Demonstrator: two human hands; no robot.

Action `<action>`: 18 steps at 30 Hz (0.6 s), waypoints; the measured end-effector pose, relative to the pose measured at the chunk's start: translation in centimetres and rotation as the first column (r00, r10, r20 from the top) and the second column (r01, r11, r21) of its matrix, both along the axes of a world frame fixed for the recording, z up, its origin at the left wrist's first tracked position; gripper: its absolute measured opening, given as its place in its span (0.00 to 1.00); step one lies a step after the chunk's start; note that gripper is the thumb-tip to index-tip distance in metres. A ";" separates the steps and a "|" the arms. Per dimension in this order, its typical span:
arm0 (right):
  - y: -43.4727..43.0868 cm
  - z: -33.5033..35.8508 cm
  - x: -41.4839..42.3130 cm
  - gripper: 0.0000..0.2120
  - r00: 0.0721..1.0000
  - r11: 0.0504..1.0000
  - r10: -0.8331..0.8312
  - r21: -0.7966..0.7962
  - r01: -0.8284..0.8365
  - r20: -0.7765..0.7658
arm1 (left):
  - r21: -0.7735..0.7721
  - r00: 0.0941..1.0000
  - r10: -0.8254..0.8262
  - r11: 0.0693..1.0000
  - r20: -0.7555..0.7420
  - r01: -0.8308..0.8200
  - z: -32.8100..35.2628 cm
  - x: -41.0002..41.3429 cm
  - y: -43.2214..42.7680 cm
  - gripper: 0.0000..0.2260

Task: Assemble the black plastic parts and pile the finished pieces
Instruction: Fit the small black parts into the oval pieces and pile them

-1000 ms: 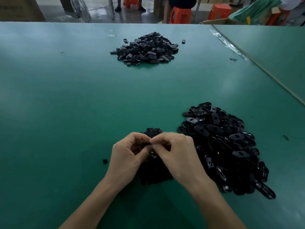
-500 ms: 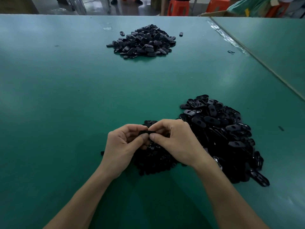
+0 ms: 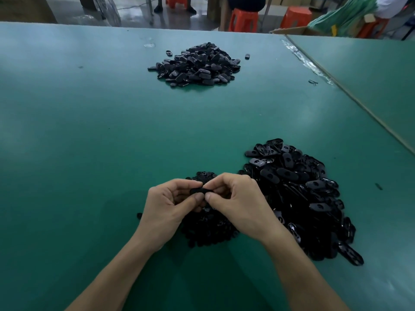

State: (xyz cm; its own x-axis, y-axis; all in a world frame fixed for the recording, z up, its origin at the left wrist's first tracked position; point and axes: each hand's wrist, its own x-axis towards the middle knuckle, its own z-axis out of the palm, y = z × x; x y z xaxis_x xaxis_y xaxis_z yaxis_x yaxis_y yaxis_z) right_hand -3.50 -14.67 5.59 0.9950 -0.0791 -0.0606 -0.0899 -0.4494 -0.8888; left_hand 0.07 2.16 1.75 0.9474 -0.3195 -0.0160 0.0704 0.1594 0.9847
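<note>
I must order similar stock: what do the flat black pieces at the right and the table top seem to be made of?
Flat black pieces: probably moulded plastic, glossy, since their faces catch bright highlights and each shows the same rounded shape with a hole. Table top: a smooth green sheet, maybe rubber or vinyl mat, semi-matt with soft reflections; the exact material is not clear.

Table: we see a broad green table (image 3: 89, 131), with a second green table (image 3: 370, 75) set just beside it on the right.
Floor: we see grey, glossy floor (image 3: 134, 12) beyond.
Seating: we see orange plastic stools (image 3: 243, 19) on it.
Boxes: we see a cardboard box (image 3: 292, 31) at the far edge.
</note>
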 end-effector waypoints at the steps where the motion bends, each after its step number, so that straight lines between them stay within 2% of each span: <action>1: 0.1 0.0 0.0 0.07 1.000 1.000 -0.002 -0.004 0.002 -0.009 | 0.000 1.000 0.004 1.000 0.000 -0.004 0.0 0.0 0.0 0.10; 12: -0.2 0.3 -0.2 0.08 0.999 0.997 0.035 -0.064 -0.035 -0.012 | 0.060 0.997 0.067 0.996 0.028 -0.068 -0.1 -0.3 -0.2 0.08; 15: -0.2 0.1 -0.8 0.08 0.999 0.997 0.035 -0.062 -0.035 -0.011 | 0.103 0.997 0.053 0.993 0.058 -0.058 -0.3 -0.4 -0.3 0.14; 18: -0.2 -0.1 -1.4 0.09 1.000 0.998 0.023 -0.066 -0.023 -0.003 | 0.108 0.997 0.041 0.993 0.068 -0.049 -0.2 -0.4 -0.4 0.15</action>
State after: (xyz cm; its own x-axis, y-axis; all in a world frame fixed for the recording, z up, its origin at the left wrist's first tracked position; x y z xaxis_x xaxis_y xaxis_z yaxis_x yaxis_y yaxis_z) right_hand -4.86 -14.90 5.47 0.9965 -0.0599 -0.0585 -0.0809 -0.5095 -0.8567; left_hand -0.33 1.79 1.52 0.9610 -0.2763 0.0137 0.0007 0.0517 0.9987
